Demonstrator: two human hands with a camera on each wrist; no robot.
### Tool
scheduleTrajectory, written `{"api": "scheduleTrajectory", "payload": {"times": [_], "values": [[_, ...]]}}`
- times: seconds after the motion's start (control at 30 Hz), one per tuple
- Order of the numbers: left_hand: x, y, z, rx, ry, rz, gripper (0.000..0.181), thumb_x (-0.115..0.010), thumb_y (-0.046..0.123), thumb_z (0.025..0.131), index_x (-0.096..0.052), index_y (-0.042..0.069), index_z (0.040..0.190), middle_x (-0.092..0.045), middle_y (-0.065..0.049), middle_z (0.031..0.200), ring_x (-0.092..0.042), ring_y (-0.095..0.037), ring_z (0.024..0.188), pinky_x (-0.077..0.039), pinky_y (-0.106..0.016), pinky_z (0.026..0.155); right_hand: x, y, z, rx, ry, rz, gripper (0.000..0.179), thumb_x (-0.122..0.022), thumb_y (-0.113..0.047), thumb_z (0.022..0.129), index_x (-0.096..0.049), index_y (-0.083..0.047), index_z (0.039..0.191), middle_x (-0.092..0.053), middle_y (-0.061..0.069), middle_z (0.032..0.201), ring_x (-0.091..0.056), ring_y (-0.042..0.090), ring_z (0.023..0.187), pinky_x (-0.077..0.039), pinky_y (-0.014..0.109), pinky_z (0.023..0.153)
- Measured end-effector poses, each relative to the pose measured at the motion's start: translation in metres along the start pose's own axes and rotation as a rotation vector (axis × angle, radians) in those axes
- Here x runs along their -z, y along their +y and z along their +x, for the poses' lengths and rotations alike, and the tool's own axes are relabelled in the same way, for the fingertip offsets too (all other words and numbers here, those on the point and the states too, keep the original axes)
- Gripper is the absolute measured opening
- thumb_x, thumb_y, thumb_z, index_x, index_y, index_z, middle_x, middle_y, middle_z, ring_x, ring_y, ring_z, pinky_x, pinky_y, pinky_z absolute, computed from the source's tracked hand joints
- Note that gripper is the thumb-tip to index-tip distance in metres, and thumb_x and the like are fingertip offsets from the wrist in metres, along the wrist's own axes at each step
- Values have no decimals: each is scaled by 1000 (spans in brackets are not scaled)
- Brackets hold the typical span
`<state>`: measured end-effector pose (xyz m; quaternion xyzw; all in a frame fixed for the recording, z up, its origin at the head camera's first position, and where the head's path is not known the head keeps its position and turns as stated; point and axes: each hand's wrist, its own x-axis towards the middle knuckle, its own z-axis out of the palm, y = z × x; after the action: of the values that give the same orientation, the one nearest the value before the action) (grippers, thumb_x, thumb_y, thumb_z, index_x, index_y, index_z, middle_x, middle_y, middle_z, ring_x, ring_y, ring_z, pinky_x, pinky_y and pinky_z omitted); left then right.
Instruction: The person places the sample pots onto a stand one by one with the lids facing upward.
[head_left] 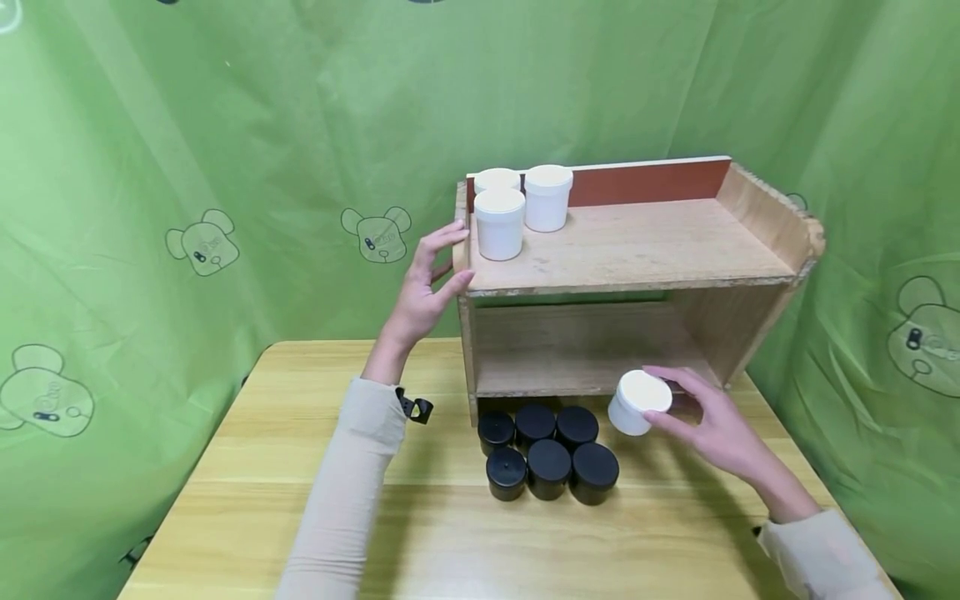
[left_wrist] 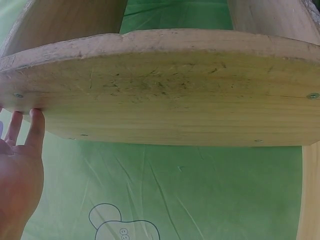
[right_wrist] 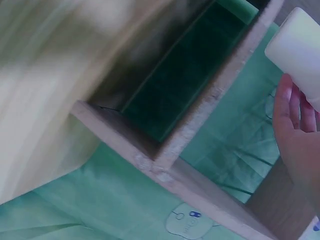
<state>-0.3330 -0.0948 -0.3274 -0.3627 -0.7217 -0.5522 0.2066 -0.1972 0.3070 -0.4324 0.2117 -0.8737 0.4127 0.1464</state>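
My right hand [head_left: 716,429] pinches a white lidded tub [head_left: 640,402] between thumb and fingers, in front of the wooden shelf's lower level. In the right wrist view, the white tub [right_wrist: 297,52] shows at the upper right with fingers against it. My left hand [head_left: 423,296] touches the left side panel of the wooden shelf [head_left: 645,246], near its upper front edge. The left wrist view has its fingertips [left_wrist: 36,117] resting on the panel's outer face. On the top board, 3 white tubs [head_left: 500,225] stand grouped at the left end.
Several black-lidded jars [head_left: 549,467] stand in two rows on the wooden table [head_left: 300,483], before the shelf's lower left front. A raised side panel [head_left: 772,208] bounds the top board on the right. Green curtain [head_left: 285,150] hangs behind and at both sides.
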Motion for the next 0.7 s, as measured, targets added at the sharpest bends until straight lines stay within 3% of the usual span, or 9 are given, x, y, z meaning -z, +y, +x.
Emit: {"api": "scheduleTrajectory", "payload": {"times": [0.2,0.47,0.7], "values": [[-1,-2,1,-7,3,-13,56,-63,1,95,-43,7,148,-36,-11,164,-33,-30,154,-43,-58,118,6,-19,8,32,20,52,60,-79,3,86,-60,-7,142,-62,-8,122,-61,-2,106,-51,5,93],[-1,0,0,-14,6,5,55,-64,6,97,-45,12,148,-38,-5,164,-35,-22,153,-45,-52,118,14,-42,22,102,34,69,64,-79,10,83,-61,-7,141,-63,-5,122,-63,0,106,-53,6,91],[-1,0,0,-12,6,-21,57,-64,3,96,-44,10,148,-37,-9,164,-33,-28,154,-43,-59,117,16,-57,29,129,32,96,65,-78,11,83,-59,-6,142,-63,-4,125,-62,2,110,-52,7,94]]}}
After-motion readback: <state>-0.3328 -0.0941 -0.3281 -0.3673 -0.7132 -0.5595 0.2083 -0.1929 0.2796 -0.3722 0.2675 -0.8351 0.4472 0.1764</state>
